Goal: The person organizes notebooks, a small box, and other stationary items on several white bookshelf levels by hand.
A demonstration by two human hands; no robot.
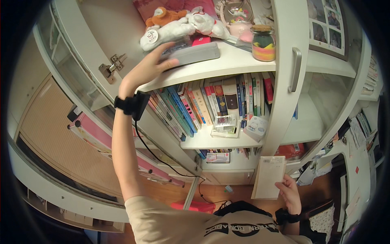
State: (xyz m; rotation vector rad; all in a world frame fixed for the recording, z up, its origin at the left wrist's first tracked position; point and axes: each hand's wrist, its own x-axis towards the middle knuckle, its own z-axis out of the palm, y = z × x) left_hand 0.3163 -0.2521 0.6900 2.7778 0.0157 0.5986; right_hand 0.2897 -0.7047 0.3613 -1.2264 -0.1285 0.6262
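Left hand (151, 65) raised to the upper shelf (243, 61), fingers spread flat on the near end of a grey oblong case (195, 53), grip open, not closed round it; case lies at the shelf edge, below a white plush toy (183, 27); right hand (289, 191) held low, grip pinched on the lower corner of a pale book (269, 177); glass jar (263, 43) stands near the cabinet door (289, 69).
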